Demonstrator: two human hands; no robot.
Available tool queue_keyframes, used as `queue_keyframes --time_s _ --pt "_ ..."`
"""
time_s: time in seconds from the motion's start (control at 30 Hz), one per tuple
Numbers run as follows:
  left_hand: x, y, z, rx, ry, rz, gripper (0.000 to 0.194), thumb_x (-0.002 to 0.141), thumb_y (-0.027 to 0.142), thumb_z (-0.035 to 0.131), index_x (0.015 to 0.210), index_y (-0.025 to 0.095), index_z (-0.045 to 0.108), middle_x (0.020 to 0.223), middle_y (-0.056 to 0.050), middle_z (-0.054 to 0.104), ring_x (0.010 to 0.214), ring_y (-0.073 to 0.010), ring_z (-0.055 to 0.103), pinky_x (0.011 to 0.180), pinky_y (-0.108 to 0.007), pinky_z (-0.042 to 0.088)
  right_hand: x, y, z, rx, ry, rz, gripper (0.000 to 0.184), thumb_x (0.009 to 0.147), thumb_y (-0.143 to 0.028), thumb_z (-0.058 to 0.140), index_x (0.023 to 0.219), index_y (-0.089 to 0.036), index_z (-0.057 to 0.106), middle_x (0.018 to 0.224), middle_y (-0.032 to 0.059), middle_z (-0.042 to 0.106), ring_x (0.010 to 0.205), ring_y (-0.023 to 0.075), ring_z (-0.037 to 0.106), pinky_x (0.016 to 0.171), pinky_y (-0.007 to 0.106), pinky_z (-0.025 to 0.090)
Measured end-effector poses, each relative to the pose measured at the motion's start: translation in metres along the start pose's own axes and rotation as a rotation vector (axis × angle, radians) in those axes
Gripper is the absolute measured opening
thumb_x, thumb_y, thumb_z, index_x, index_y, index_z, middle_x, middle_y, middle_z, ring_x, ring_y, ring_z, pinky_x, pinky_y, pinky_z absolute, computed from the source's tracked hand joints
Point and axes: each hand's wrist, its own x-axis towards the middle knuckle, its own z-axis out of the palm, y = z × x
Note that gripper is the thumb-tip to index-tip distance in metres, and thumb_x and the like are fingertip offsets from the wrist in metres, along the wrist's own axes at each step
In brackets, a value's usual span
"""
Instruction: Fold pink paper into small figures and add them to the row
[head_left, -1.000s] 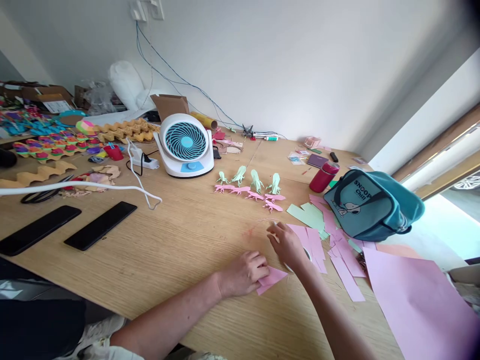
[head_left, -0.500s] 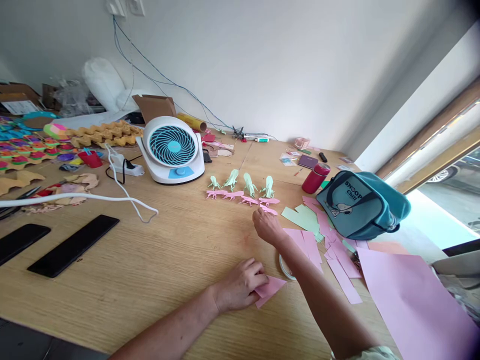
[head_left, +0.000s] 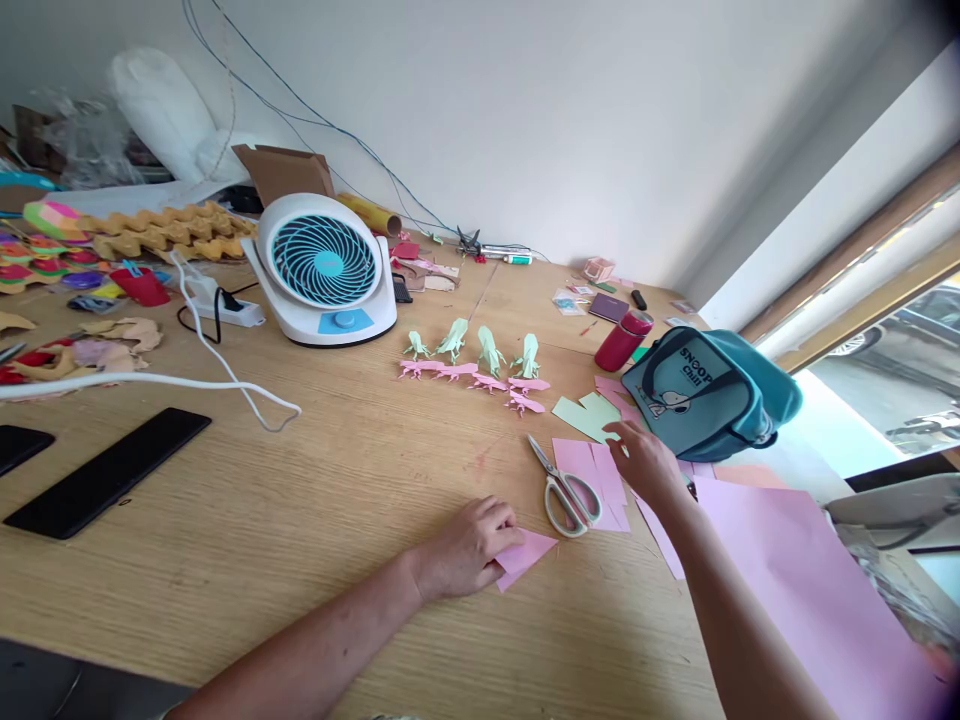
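Note:
My left hand (head_left: 469, 548) rests on the table, its fingers closed on a folded pink piece of paper (head_left: 529, 555) with a pointed end to the right. My right hand (head_left: 645, 460) hovers over the cut paper at the right, fingers curved and slightly apart, with nothing visible in them. Just beyond its fingertips lies a light green paper sheet (head_left: 585, 415). Scissors with pale handles (head_left: 571, 503) lie between my hands, partly on pink paper strips (head_left: 611, 475). Further back stand several green folded-paper insects (head_left: 491, 352), with several pink ones (head_left: 487, 382) in front.
A white fan (head_left: 326, 270) stands at the back left. On the left lie a black phone-like slab (head_left: 112, 470) and a white cable (head_left: 150, 380). At the right are a red bottle (head_left: 624, 340), a teal bag (head_left: 705, 395) and a large pink sheet (head_left: 795, 570).
My right hand has moved from beside the pink paper insects rightward to the paper scraps, uncovering the scissors. My left hand keeps hold of the folded pink paper. The view has shifted right.

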Motion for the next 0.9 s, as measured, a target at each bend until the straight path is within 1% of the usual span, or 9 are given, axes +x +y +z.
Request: queue_keyframes --time_s 0.13,0.23,0.3,0.4,0.5,0.6,0.7,0.8,0.9 --pt "0.000 0.000 0.001 0.016 -0.009 -0.015 0.018 0.084 0.020 0.063 0.102 0.019 0.061 0.101 -0.005 0.056 0.097 -0.0207 0.051 0.084 -0.031 0.043 -0.054 0.009 0.013 0.015 -0.007 -0.006 0.030 0.093 -0.022 0.042 0.111 -0.018 0.065 0.110 0.0114 0.071 0.095 0.0253 0.067 0.078 0.036 0.051" --pt "0.000 0.000 0.003 0.015 -0.004 -0.023 0.023 0.083 0.016 0.063 0.105 0.020 0.061 0.101 -0.004 0.056 0.097 -0.0205 0.051 0.084 -0.031 0.043 -0.087 0.007 0.021 0.044 -0.037 -0.084 0.038 0.097 -0.026 0.038 0.128 -0.018 0.058 0.125 0.0123 0.066 0.115 0.0262 0.060 0.093 0.041 0.049" --pt "0.000 -0.001 0.003 0.005 0.007 -0.021 0.025 0.081 0.015 0.064 0.106 0.020 0.062 0.102 -0.005 0.056 0.097 -0.0202 0.051 0.083 -0.030 0.043 -0.101 0.008 0.023 0.010 -0.098 -0.081 0.040 0.099 -0.028 0.035 0.133 -0.019 0.055 0.130 0.0122 0.063 0.120 0.0263 0.058 0.097 0.044 0.047" --pt "0.000 -0.001 0.004 -0.003 0.020 -0.021 0.027 0.080 0.016 0.065 0.106 0.019 0.062 0.103 -0.005 0.056 0.096 -0.0202 0.051 0.082 -0.030 0.043 -0.107 0.015 0.022 -0.092 -0.137 0.013 0.044 0.099 -0.030 0.034 0.137 -0.017 0.053 0.139 0.0140 0.057 0.128 0.0300 0.052 0.101 0.050 0.044" --pt "0.000 0.000 0.004 -0.006 0.020 -0.023 0.027 0.081 0.016 0.064 0.107 0.020 0.062 0.104 -0.006 0.056 0.097 -0.0204 0.051 0.083 -0.031 0.043 -0.106 0.017 0.020 -0.159 -0.104 0.113 0.047 0.100 -0.032 0.033 0.139 -0.015 0.050 0.141 0.0153 0.055 0.133 0.0327 0.047 0.102 0.052 0.042" --pt "0.000 0.001 0.003 0.004 0.009 -0.026 0.028 0.080 0.016 0.065 0.108 0.020 0.062 0.104 -0.006 0.056 0.097 -0.0207 0.051 0.083 -0.031 0.043 -0.105 0.009 0.020 -0.125 -0.087 0.060 0.046 0.100 -0.031 0.032 0.142 -0.018 0.048 0.141 0.0124 0.055 0.132 0.0287 0.048 0.104 0.048 0.042" --pt "0.000 0.001 0.003 0.018 0.005 -0.023 0.029 0.080 0.015 0.064 0.109 0.020 0.062 0.104 -0.006 0.057 0.096 -0.0210 0.051 0.083 -0.032 0.043 -0.106 0.001 0.022 -0.089 -0.132 -0.035 0.045 0.100 -0.031 0.033 0.140 -0.020 0.049 0.143 0.0106 0.054 0.130 0.0260 0.051 0.105 0.046 0.040" --pt "0.000 0.000 0.003 0.026 -0.005 -0.023 0.029 0.081 0.014 0.063 0.109 0.019 0.062 0.104 -0.006 0.057 0.097 -0.0209 0.051 0.085 -0.032 0.043 -0.107 0.003 0.025 -0.120 -0.167 0.000 0.045 0.099 -0.030 0.033 0.141 -0.021 0.049 0.147 0.0100 0.049 0.134 0.0264 0.048 0.108 0.049 0.036" --pt "-0.001 0.001 0.003 0.054 -0.013 -0.021 0.028 0.083 0.016 0.062 0.110 0.020 0.061 0.104 -0.006 0.056 0.098 -0.0209 0.050 0.086 -0.032 0.043 -0.108 0.006 0.027 -0.142 -0.158 0.066 0.048 0.099 -0.029 0.032 0.143 -0.017 0.046 0.148 0.0117 0.047 0.137 0.0268 0.044 0.110 0.049 0.034"
